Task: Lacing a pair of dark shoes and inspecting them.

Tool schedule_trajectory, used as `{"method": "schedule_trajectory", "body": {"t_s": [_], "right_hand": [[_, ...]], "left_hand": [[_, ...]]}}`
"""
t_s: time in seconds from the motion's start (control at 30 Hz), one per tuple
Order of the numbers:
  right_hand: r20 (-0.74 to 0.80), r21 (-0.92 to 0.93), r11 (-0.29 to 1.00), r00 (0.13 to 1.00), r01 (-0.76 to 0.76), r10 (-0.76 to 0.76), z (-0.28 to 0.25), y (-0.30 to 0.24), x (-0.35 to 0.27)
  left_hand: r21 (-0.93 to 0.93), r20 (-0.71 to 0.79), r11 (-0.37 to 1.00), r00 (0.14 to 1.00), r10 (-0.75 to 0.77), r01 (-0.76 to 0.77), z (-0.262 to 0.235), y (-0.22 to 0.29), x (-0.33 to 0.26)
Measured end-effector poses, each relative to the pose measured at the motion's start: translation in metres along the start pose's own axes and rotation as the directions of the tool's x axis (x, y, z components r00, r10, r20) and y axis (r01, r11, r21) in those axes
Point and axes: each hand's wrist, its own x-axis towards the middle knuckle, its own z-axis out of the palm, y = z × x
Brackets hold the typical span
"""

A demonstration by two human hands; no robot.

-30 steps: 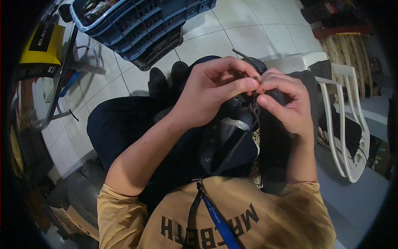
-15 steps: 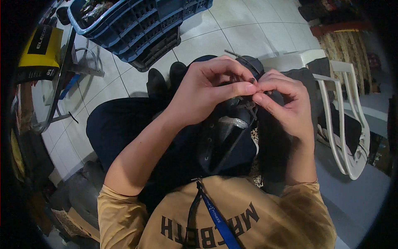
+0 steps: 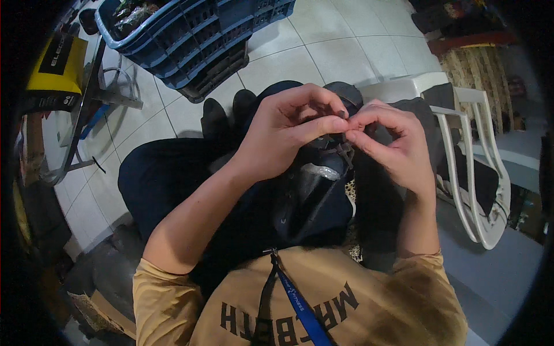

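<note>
Fingers (image 3: 332, 124) above black shoe (image 3: 314, 187) (partly hidden)

You wear this camera on your head, as the left one of a side-by-side pair, so it looks steeply down from above your tan shirt (image 3: 352, 265), which fills six o'clock. Your left hand (image 3: 288, 124) sits near twelve and your right hand (image 3: 389, 135) at two, both close to the lens. The wide fisheye also takes in the farther blue crate (image 3: 210, 43) at eleven and the white chair (image 3: 494, 233) at three, bending straight edges toward its black rim.
</note>
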Motion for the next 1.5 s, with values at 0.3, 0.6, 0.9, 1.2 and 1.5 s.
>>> {"method": "schedule_trajectory", "body": {"t_s": [0.3, 0.6, 0.9, 1.2, 1.5], "right_hand": [[-0.129, -0.071, 0.997, 0.991, 0.019, -0.028, -0.001, -0.002, -0.001], [-0.276, -0.324, 0.941, 0.941, 0.098, -0.193, 0.028, -0.074, -0.006], [0.183, 0.594, 0.777, 0.906, 0.208, -0.383, 0.022, -0.066, -0.018], [-0.067, -0.043, 0.994, 0.993, 0.099, -0.102, 0.013, 0.004, 0.009], [-0.035, 0.196, 0.980, 0.999, -0.019, 0.026, 0.011, 0.013, 0.005]], "left_hand": [[0.008, -0.012, 0.995, 0.995, 0.100, -0.100, 0.001, -0.004, 0.001], [-0.034, -0.025, 0.994, 0.995, 0.101, -0.101, -0.001, -0.011, 0.005], [-0.122, 0.004, 0.991, 0.999, 0.054, -0.053, -0.010, -0.016, 0.007], [-0.186, -0.026, 0.976, 0.994, 0.109, -0.111, -0.003, -0.021, 0.004], [-0.158, -0.056, 0.976, 0.988, 0.145, -0.152, 0.006, -0.020, 0.003]]}}
